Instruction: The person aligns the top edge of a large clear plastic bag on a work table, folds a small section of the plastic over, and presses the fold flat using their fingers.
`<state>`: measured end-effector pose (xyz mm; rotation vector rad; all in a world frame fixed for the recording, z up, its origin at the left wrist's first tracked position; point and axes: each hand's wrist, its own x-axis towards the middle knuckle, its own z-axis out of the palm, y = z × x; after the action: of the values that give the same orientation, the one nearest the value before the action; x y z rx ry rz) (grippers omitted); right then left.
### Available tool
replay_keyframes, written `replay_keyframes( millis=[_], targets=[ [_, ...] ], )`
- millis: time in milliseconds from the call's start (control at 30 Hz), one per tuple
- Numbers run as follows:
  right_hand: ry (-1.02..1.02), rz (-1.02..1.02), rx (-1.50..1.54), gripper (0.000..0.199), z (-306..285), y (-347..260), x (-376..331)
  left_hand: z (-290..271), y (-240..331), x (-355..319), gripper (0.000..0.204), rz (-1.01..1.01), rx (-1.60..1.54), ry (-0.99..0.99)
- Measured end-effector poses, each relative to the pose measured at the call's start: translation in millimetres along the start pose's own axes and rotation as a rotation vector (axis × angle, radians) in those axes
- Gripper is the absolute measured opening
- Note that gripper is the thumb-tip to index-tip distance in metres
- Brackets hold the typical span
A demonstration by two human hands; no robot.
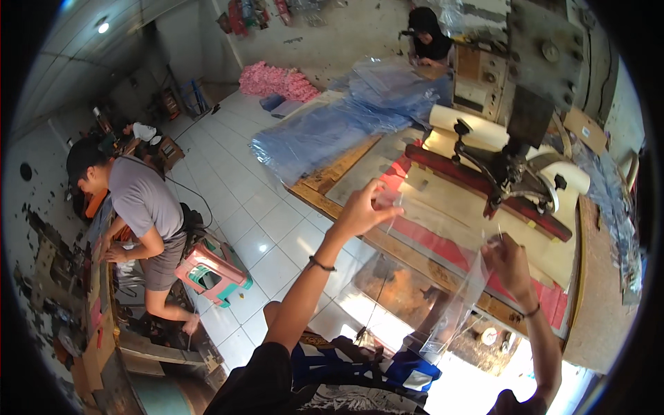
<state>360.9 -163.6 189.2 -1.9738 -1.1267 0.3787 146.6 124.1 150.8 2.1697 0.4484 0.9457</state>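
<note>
A clear plastic sheet (453,311) hangs between my hands, over the near edge of a wooden-framed worktable (408,254). My left hand (365,211) is closed on the sheet's left side, thumb and fingers curled. The right hand (510,268) grips its other side, fingers bent inward. Beyond them stands a press machine (515,162) with a long dark red bar (456,173) above a pale bed (449,207). Red strips (436,242) run along the bed's near side. Glare hides parts of the sheet's outline.
Bluish clear plastic sheets (332,135) are piled at the table's far left. A red and green stool (214,270) stands on the tiled floor. One person (142,200) works at the left, another (429,41) behind the table. Pink material (277,81) lies by the wall.
</note>
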Motion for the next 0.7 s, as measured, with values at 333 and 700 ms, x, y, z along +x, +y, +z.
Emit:
replay_keyframes(
  millis=[333,700],
  targets=[
    [0.009,-0.214,-0.299,0.035,3,48,20,22,-38,15,0.024,-0.112,-0.079,-0.092],
    [-0.026,-0.329,-0.304,0.036,0,55,17,23,-46,16,0.016,-0.172,-0.193,-0.089]
  ],
)
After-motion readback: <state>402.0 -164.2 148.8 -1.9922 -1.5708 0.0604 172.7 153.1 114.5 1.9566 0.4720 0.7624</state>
